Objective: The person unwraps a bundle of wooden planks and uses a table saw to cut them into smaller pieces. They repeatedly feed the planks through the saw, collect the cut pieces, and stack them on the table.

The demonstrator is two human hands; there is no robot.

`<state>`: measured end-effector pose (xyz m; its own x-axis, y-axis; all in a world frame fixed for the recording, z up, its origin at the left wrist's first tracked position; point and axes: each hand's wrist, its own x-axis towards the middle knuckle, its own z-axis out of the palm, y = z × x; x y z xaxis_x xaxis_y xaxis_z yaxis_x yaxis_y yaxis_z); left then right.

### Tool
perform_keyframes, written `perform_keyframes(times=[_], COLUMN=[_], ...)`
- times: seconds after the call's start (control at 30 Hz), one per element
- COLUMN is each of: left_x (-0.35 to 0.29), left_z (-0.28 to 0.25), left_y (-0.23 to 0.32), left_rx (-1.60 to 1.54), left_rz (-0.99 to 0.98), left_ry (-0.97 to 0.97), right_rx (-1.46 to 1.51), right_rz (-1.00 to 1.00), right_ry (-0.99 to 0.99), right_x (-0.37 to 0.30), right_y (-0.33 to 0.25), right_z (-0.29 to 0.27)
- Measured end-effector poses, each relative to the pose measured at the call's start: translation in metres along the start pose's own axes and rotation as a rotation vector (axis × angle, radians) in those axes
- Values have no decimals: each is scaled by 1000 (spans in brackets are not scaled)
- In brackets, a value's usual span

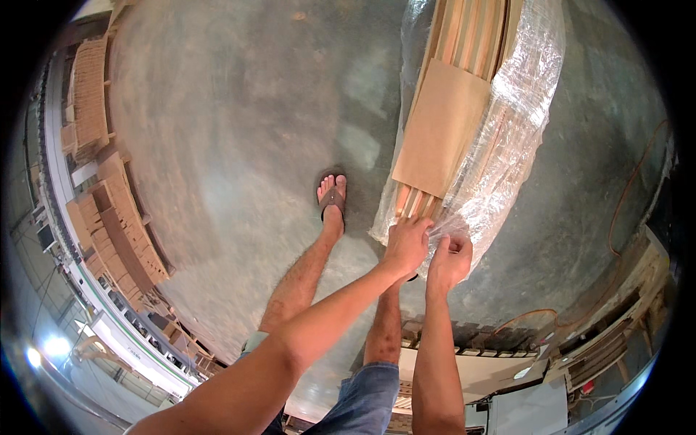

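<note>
A long bundle of wooden strips (464,32) lies wrapped in clear plastic film (518,101), with the film parted along its top. A brown cardboard sheet (442,127) rests over the strips. At the bundle's near end, my left hand (407,245) has its fingers closed on the edge of the film, beside the strip ends. Just right of it, my right hand (451,262) pinches the same film with curled fingers. Between the two hands the film looks bunched and stretched. The fingertips of both hands are partly hidden.
Stacks of brown boards (119,232) stand along the left. An orange hose (616,217) runs over the concrete floor (246,109) at the right. Wooden pieces (609,348) and a pale panel (525,413) are behind me at the lower right. My sandalled foot (332,194) is left of the bundle.
</note>
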<state>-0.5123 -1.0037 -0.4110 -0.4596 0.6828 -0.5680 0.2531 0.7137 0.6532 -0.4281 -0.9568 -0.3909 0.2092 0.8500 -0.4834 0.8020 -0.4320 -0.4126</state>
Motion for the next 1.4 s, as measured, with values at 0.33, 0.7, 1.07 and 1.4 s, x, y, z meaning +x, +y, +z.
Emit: perform_keyframes(times=[0.33, 0.7, 1.07, 1.4], left_x=[-15, 17, 23, 6], left_z=[0, -1, 8, -3], left_y=[11, 16, 42, 13], left_rx=[-164, 46, 268, 29], left_rz=[-248, -246, -290, -277], left_ry=[-163, -334, -308, -5], right_rx=[-89, -163, 29, -94], right_rz=[-11, 9, -28, -73], right_ry=[61, 14, -18, -54], right_x=[-11, -1, -4, -9], right_y=[-24, -6, 12, 7], right_z=[-11, -20, -17, -25])
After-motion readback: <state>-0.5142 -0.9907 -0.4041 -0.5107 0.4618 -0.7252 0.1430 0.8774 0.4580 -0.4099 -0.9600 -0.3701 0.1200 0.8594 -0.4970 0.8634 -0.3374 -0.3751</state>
